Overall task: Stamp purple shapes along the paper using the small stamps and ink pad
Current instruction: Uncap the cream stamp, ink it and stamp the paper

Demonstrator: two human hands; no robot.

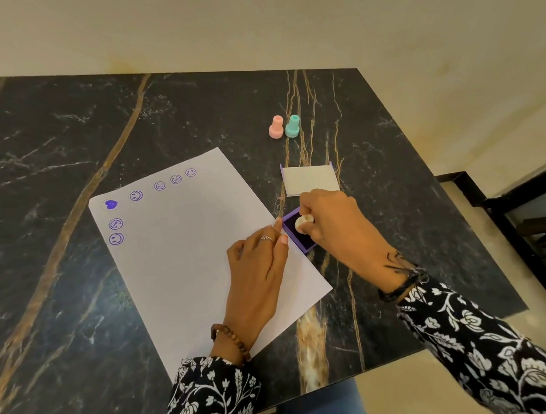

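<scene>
A white sheet of paper (185, 260) lies slanted on the dark marble table (69, 139). Several purple smiley prints run along its top edge and left side, plus a filled purple heart print (110, 204) at the top left corner. My right hand (333, 222) grips a small cream stamp (303, 222), which is pressed down into the open purple ink pad (294, 232) beside the paper's right edge. My left hand (256, 272) rests flat on the paper, fingertips touching the pad's near side.
A pink stamp (276, 127) and a teal stamp (292, 126) stand upright at the back of the table. The ink pad's lid (310, 179) lies open-side-up just behind my right hand. The table's right edge (456, 202) drops to a cream floor.
</scene>
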